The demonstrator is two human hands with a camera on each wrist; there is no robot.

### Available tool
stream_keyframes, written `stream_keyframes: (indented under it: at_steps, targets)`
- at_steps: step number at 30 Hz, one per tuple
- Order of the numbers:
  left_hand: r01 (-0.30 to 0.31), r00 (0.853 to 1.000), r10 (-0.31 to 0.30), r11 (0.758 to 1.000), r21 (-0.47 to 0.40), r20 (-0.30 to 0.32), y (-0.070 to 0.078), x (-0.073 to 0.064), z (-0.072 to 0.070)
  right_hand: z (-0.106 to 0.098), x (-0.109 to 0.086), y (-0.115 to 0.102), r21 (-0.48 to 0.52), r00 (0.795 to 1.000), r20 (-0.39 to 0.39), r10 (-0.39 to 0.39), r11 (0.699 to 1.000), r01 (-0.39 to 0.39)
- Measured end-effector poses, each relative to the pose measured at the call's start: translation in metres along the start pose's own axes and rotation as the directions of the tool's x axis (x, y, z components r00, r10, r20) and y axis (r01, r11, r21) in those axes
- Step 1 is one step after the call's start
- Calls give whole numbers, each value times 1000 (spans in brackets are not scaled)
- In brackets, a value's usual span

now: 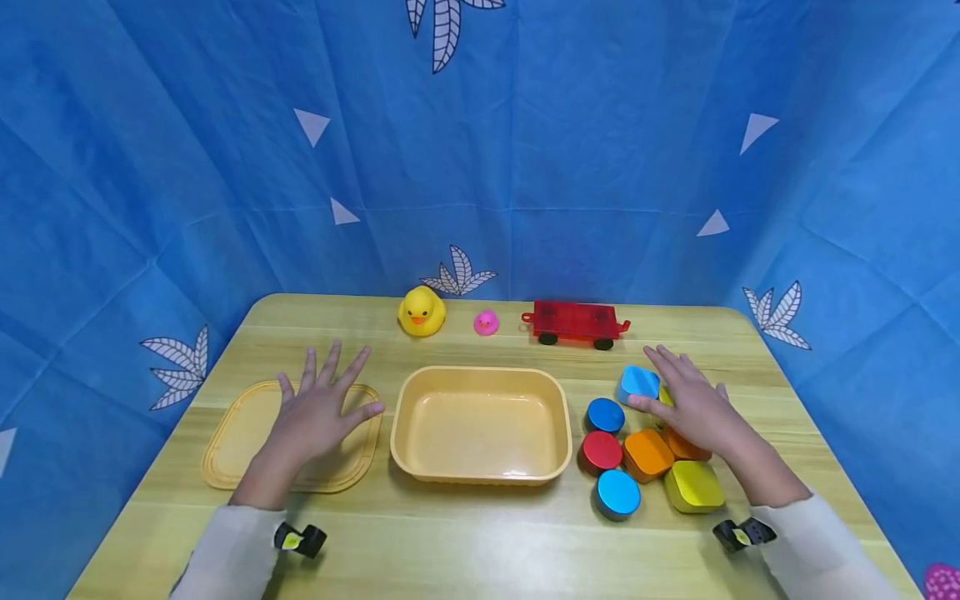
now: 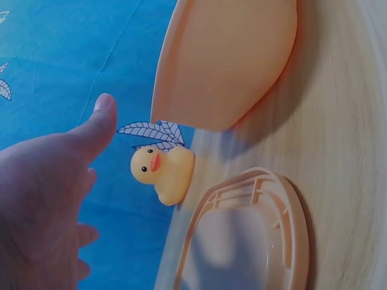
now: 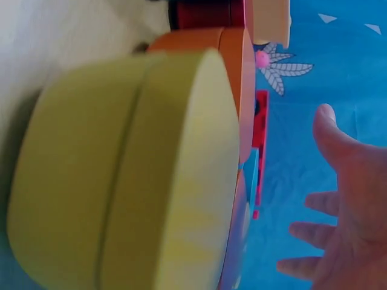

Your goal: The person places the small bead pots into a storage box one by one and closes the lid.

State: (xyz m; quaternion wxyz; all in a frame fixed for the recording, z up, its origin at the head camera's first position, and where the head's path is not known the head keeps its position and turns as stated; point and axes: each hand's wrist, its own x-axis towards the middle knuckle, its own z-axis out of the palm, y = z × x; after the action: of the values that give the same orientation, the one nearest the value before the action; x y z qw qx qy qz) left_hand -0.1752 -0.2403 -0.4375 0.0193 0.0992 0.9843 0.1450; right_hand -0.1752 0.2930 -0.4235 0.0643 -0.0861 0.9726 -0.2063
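Note:
My left hand (image 1: 318,421) hovers with spread fingers above the flat cream lid (image 1: 240,433), holding nothing. Between the two hands stands a cream rectangular tub (image 1: 480,425) with nothing in it. Over a cluster of coloured blocks at the right is my right hand (image 1: 693,404), fingers extended, gripping none of them. The cluster has a blue round block (image 1: 604,415), a red round one (image 1: 601,452), a light blue round one (image 1: 617,494), an orange one (image 1: 647,455), a yellow one (image 1: 693,487) and a light blue wavy one (image 1: 638,382). The hand partly covers others.
Along the table's back edge sit a yellow rubber duck (image 1: 422,312), a small pink duck (image 1: 486,322) and a red toy wagon (image 1: 573,322) with black wheels. A blue patterned cloth (image 1: 525,150) hangs behind and beside the wooden table (image 1: 465,542).

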Motion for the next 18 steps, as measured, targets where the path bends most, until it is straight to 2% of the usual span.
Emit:
stream_keyframes:
  at_steps: [8,12,15,18]
  targets:
    - [-26,1000,26,1000,-17,1,4,-2,4,-3,11,12,14,997,68,-33,999,32]
    - [-54,998,54,998,-27,15,8,-3,10,-3,15,16,58,993,101,-61,997,56]
    - [-92,995,95,991,-97,35,13,-4,15,-3,19,18,100,989,127,-77,993,64]
    - [-116,987,138,966,-230,82,21,-6,17,-4,23,22,115,986,147,-80,991,63]
